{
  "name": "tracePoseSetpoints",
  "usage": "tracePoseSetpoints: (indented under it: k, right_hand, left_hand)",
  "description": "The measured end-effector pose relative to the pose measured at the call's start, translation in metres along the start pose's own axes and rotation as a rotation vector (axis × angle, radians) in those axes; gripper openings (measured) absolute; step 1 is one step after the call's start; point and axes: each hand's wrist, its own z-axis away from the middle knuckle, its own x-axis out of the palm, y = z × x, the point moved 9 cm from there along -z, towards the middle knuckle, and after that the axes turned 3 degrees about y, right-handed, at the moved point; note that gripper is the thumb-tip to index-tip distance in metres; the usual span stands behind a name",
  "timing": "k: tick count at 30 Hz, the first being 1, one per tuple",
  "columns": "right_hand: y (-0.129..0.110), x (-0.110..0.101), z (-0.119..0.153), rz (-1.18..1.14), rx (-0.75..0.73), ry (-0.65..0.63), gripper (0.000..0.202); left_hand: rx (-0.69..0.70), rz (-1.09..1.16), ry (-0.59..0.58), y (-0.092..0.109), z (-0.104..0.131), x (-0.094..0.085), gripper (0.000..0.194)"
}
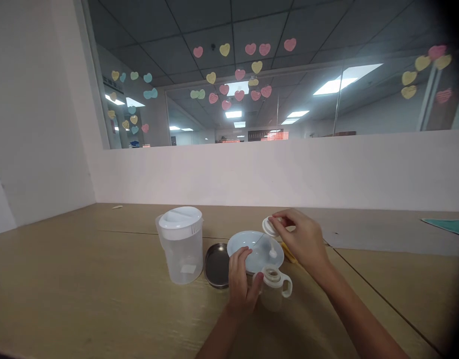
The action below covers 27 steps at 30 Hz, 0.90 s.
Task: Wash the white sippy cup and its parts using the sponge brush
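My right hand point(302, 237) pinches a white round lid point(269, 227) above the light-blue bowl. From the lid hangs a straw with a small white weighted end point(273, 253), seen against the bowl. Below stands a clear two-handled sippy cup point(272, 294) with a white collar and an uncovered mouth. My left hand point(241, 284) is at the cup's left side, its thumb against the left handle and its other fingers curled by the bowl's near rim. Most of that handle is hidden behind the hand.
The light-blue bowl point(238, 240) stands behind the cup, beside a dark metal dish point(216, 267). Left of these is a clear plastic pitcher point(182, 254) with a white lid. A yellow object point(288, 253) lies partly under my right hand. A wall with a window bounds the wooden table point(102, 279).
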Motion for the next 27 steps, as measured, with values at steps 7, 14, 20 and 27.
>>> tracePoseSetpoints:
  k: [7, 14, 20, 27]
  right_hand:
    - [0.003, 0.026, 0.006, -0.036, 0.003, -0.022, 0.024]
    - [0.007, 0.047, 0.012, -0.06, 0.02, -0.096, 0.023]
    - [0.016, 0.054, 0.01, 0.003, 0.026, -0.121, 0.023]
    - [0.047, 0.067, 0.005, 0.235, 0.027, -0.2, 0.022]
  left_hand:
    - [-0.012, -0.048, -0.088, 0.0, -0.004, 0.005, 0.034]
    - [-0.055, -0.025, -0.131, -0.013, -0.002, 0.015, 0.035]
    - [-0.1, -0.041, -0.064, -0.022, -0.003, 0.011, 0.034]
    - [-0.105, -0.134, -0.053, -0.026, -0.006, 0.007, 0.032]
